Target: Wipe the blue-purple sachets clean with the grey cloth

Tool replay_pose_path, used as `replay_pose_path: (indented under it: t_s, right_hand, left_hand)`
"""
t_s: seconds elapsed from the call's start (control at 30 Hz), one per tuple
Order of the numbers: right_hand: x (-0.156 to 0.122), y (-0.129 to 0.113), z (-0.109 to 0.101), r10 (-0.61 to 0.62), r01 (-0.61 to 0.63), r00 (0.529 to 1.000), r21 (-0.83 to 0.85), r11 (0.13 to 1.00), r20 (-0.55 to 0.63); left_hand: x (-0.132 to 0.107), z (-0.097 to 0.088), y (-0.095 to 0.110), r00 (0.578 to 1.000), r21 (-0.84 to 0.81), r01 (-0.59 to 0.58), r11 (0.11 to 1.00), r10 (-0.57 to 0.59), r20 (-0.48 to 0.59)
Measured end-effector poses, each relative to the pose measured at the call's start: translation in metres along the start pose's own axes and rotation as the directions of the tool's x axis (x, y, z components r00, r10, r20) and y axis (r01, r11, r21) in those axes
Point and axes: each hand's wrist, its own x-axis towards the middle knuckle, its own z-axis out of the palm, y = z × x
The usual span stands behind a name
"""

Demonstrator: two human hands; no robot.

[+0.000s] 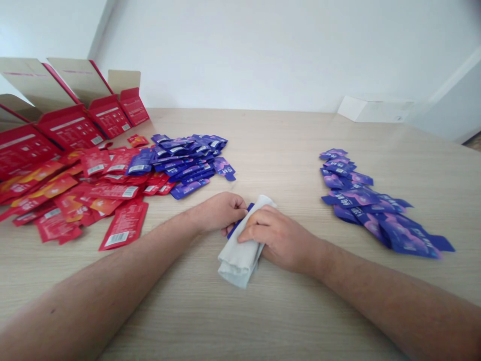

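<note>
The right hand [280, 240] is pressing its fingers [259, 225] together over a folded white cloth [236, 260] resting on the surface [263, 150], while the left hand [218, 213] is curling its fingers beside a blue sachet [238, 223] poking from the cloth's far end.

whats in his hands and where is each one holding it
A folded white cloth with a blue sachet at its far end: the right hand grips the cloth's upper part, and the left hand holds the sachet's edge.
</note>
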Motion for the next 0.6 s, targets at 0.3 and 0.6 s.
replay_pose_path:
  t_s: [0.3, 0.6]
  right_hand:
    - [0.002, -0.006, 0.002, 0.04, -0.04, 0.999, 0.001, 0.999, -0.023]
    - [-0.001, 0.009, -0.003, 0.111, -0.114, 0.992, -0.045, 0.992, -0.064]
  left_hand:
    - [-0.001, -0.001, 0.001, 0.999, 0.009, -0.005, 1.0, 0.005, -0.031]
    - [0.001, 0.0, -0.002, 0.999, -0.026, -0.004, 1.0, 0.003, -0.033]
